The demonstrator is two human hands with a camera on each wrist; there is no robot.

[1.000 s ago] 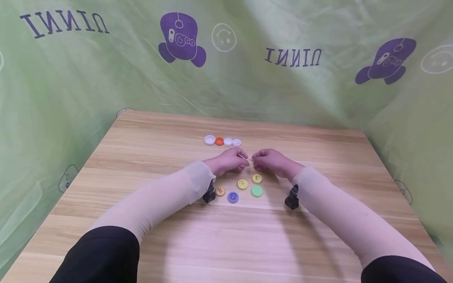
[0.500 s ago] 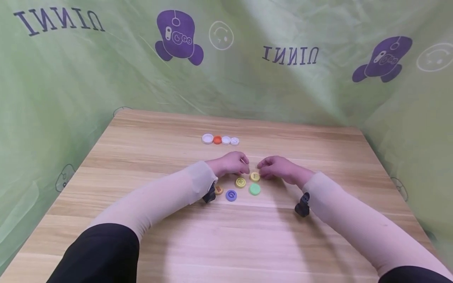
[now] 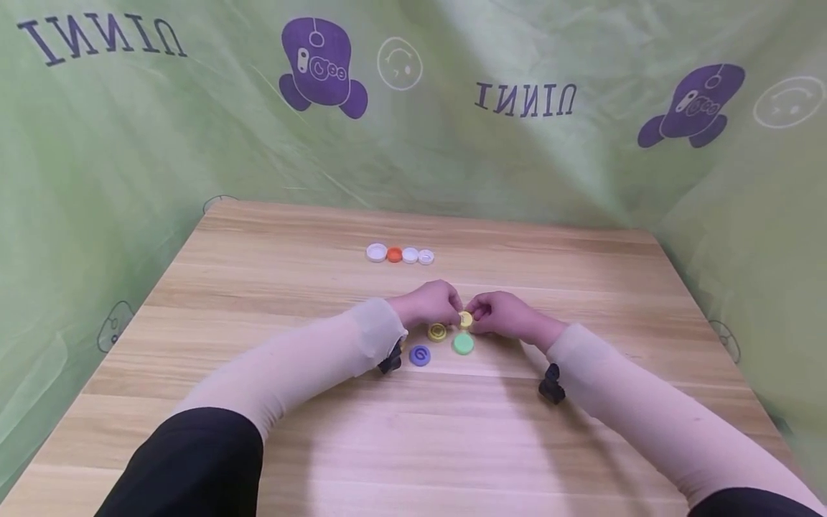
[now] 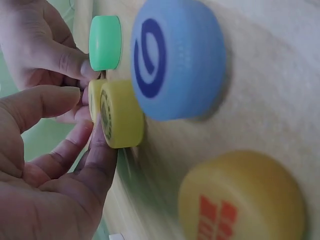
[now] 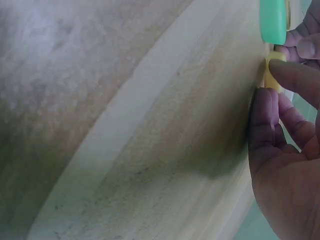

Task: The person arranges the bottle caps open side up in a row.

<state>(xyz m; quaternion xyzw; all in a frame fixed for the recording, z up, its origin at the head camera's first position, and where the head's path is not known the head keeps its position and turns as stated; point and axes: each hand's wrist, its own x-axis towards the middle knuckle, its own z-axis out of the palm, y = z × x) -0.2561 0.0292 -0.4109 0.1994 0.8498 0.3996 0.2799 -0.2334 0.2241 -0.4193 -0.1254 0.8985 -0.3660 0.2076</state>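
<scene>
Both hands meet at a pale yellow bottle cap (image 3: 466, 319) in the middle of the table. My right hand (image 3: 507, 314) pinches the cap's right edge between thumb and fingers. From the other side my left hand (image 3: 434, 303) holds its left edge with the fingertips; finger contact is partly hidden. Close by lie a second yellow cap (image 3: 437, 332), a green cap (image 3: 463, 343) and a blue cap (image 3: 420, 355) with a dark swirl. An orange-yellow cap (image 4: 242, 200) with red print shows in the left wrist view, mostly covered by the left wrist in the head view.
Farther back, a row holds a large white cap (image 3: 377, 253), an orange-red cap (image 3: 395, 255) and two smaller white caps, one of them (image 3: 410, 255) beside the orange-red one. The wooden table (image 3: 291, 251) ends at a green printed curtain (image 3: 226, 108).
Both hands have come nearer from just in front of the row, parted, then closed in on the pale yellow cap. The thin pale edge seen earlier at the left fingers is out of sight.
</scene>
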